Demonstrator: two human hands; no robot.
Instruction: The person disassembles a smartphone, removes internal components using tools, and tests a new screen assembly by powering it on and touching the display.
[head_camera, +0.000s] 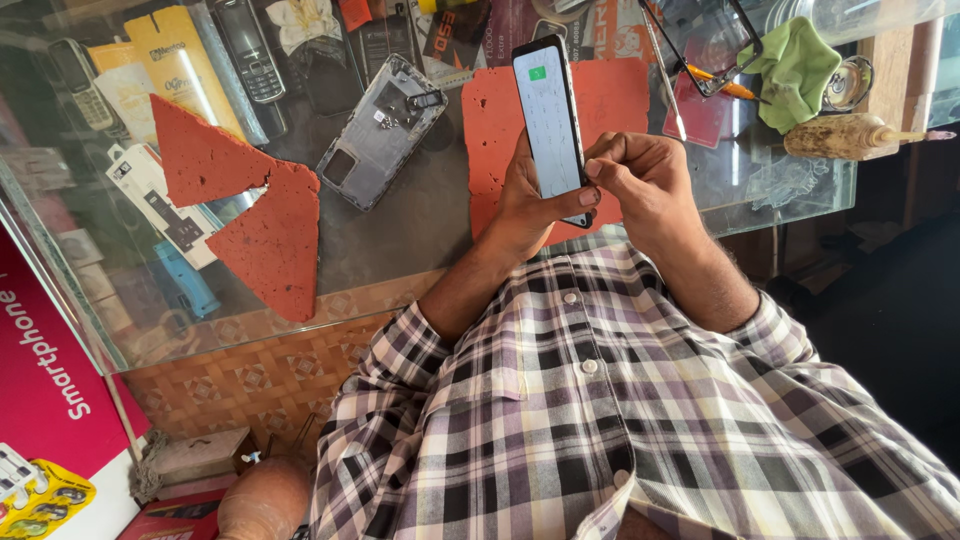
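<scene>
Plaid-sleeved, we grip the lit smartphone (551, 120) upright above the glass counter (400, 230), left hand (530, 195) wrapped round it, right hand (640, 175) pinching its edge, while the opened phone shell (380, 130) and red pads (240, 200) lie untouched, so reassembly looks unfinished.

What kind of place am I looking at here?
Most likely a phone repair counter: an opened phone back lies on the glass counter, old handsets sit under it, and hands hold a lit smartphone.

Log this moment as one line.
left hand: holds lit smartphone upright | right hand: thumb on its lower right edge | below: red mat, glass counter
</scene>
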